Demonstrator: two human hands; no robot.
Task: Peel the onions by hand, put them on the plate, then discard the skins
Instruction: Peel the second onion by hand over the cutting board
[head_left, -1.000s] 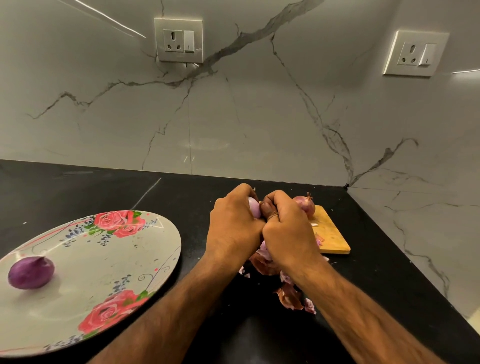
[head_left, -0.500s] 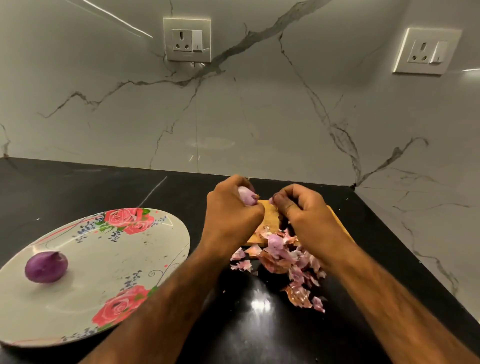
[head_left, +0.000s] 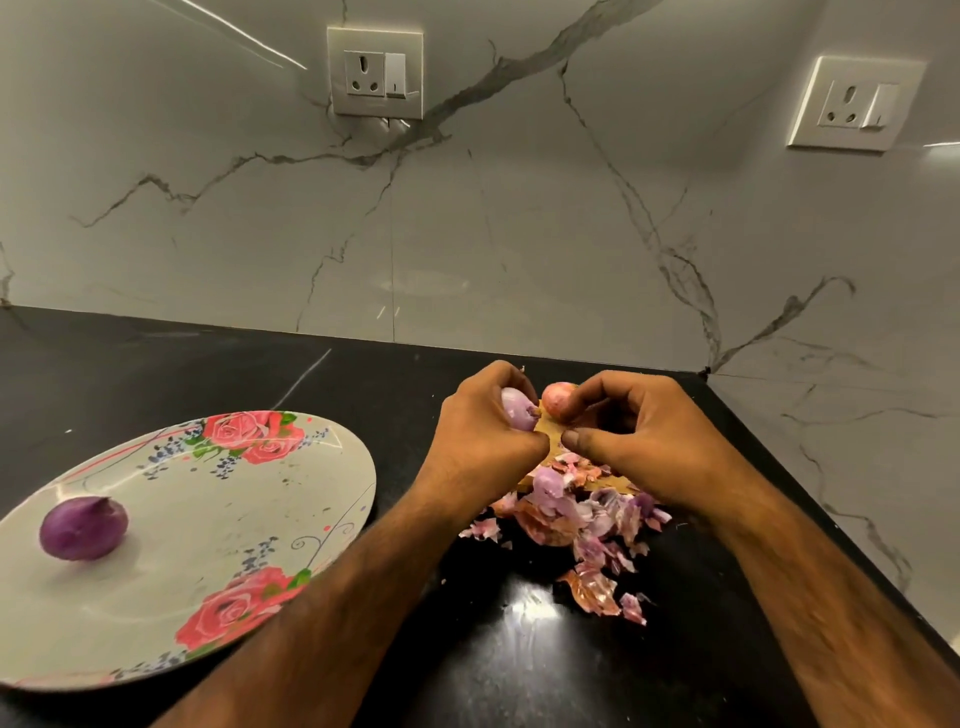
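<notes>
Head camera: the left hand (head_left: 483, 447) grips a pale onion (head_left: 516, 411), fingers curled round it, just above a wooden board (head_left: 549, 429). The right hand (head_left: 647, 441) curls its fingers beside a pink onion (head_left: 557, 399); whether it holds anything I cannot tell. Skins (head_left: 571, 517) lie heaped on the black counter (head_left: 363, 374). One purple onion (head_left: 83, 527) sits on the plate (head_left: 340, 467)
</notes>
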